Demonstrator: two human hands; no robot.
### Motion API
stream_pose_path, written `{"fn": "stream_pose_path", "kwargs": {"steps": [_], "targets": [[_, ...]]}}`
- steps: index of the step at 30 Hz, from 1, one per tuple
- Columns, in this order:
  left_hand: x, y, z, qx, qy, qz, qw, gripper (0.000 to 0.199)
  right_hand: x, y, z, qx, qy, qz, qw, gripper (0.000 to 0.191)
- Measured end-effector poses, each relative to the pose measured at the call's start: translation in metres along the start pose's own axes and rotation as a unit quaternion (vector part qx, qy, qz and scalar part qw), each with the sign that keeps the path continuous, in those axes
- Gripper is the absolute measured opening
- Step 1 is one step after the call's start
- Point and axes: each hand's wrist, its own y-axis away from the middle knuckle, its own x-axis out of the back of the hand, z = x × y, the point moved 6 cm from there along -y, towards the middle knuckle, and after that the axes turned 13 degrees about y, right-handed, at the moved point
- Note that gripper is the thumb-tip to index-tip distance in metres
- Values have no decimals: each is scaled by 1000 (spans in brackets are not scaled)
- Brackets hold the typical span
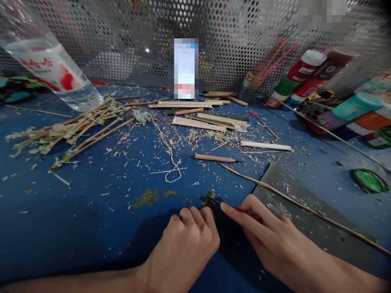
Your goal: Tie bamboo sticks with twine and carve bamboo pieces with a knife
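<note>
My left hand (192,236) is closed in a fist on a green bamboo piece (209,199), whose end sticks up past the fingers. My right hand (265,228) pinches a thin dark-tipped tool (216,201), its point touching the bamboo near that end. Most of the tool is hidden by the fingers, so its exact kind does not show. Beyond the hands lies a wooden-handled tool with a thin dark point (214,158). A looped twisted string (173,173) rests left of it. Split bamboo strips (198,123) are piled farther back among shavings.
A water bottle (58,65) leans at the left, behind a bundle of thin sticks (76,130). Paint bottles (296,75) stand at the right. A long thin stick (305,207) crosses a grey mat (293,228). A lit phone (184,67) stands against perforated metal.
</note>
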Motion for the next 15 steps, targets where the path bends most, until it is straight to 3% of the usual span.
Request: {"fn": "stream_pose_path", "kwargs": {"steps": [6,15], "targets": [[0,-1,-1,10,4,-5,1000,10,-3,5,0,10,10,4,1000,79],[-3,-2,-3,23,17,-21,999,11,4,7,4,-15,0,71,997,72]]}}
